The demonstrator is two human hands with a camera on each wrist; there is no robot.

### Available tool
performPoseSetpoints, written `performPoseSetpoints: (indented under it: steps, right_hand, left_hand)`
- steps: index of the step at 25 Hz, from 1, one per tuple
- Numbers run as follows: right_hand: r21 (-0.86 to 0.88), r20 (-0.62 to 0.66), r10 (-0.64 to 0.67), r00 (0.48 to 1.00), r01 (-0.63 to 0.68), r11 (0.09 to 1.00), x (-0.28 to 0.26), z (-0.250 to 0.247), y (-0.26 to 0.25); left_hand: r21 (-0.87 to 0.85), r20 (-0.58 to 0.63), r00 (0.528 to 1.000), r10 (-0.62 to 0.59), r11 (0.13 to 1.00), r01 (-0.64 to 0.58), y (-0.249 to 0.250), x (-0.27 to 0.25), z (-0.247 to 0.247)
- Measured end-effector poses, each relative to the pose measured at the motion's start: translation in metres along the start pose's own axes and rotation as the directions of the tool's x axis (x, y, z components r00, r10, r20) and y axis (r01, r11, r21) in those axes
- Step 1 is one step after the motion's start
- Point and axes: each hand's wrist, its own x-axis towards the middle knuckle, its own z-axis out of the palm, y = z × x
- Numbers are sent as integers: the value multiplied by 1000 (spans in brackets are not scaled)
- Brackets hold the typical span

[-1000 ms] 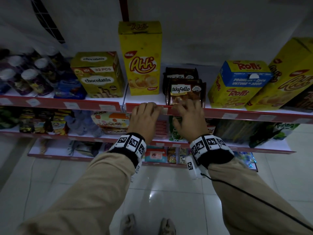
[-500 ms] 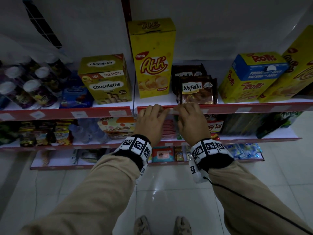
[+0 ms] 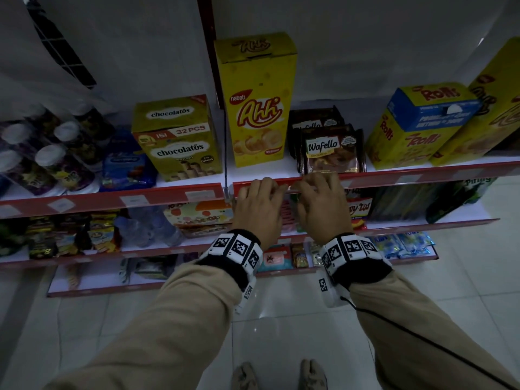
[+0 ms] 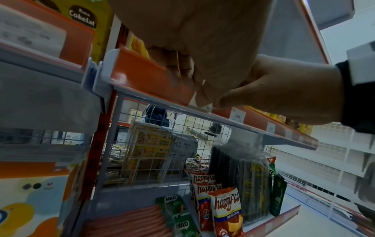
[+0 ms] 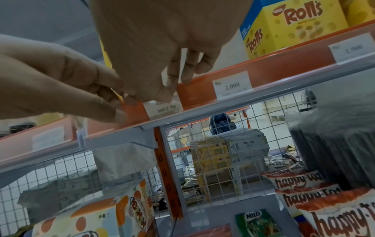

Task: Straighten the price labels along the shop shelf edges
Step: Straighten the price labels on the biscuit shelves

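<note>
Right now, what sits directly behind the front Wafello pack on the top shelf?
Behind the brown Wafello wafer pack stands at least one more dark Wafello pack, only its top edge showing. The front pack covers the rest, so a count is impossible.

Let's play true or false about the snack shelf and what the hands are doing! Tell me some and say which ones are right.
1. Both hands are at the edge of the top shelf. True: the left hand and right hand are side by side there.
2. The price label under the fingers reads upside down. True.
3. The label beside it says 5.000. False: it says 2.000.
4. The tall yellow Ahh box is lying flat. False: it stands upright.
5. The Wafello packs sit just behind the right hand. True.
</note>
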Motion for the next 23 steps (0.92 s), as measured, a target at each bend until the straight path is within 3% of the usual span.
performPoseSetpoints:
  steps: [5,14,17,19,21,23]
  right_hand:
    - [18,-27,5,1000,-5,1000,7,-4,-2]
    - [44,122,3,993,-9,999,23,-16,4]
    - [186,89,0,996,-16,982,28,-22,5]
    - [433,31,123,992,-125,893,27,-21,1]
    - [697,89,292,952,-269,664,25,-18,-8]
    - [847,202,353,914,-344,406,22,-14,-19]
  left_hand:
    - [-10,6,999,37,999,-37,-5,-2,-1]
    - [-243,16,1000,-22,970,26,-14,-1,-10]
    - [-328,23,999,-44,944,49,-19,-1,-12]
    - [-417,24,995,-98,904,99,-23,1,-14]
    - [-502,17,988,-152,853,140,-25,4,-15]
    - [-553,0,984,-178,820,148,-26,6,-16]
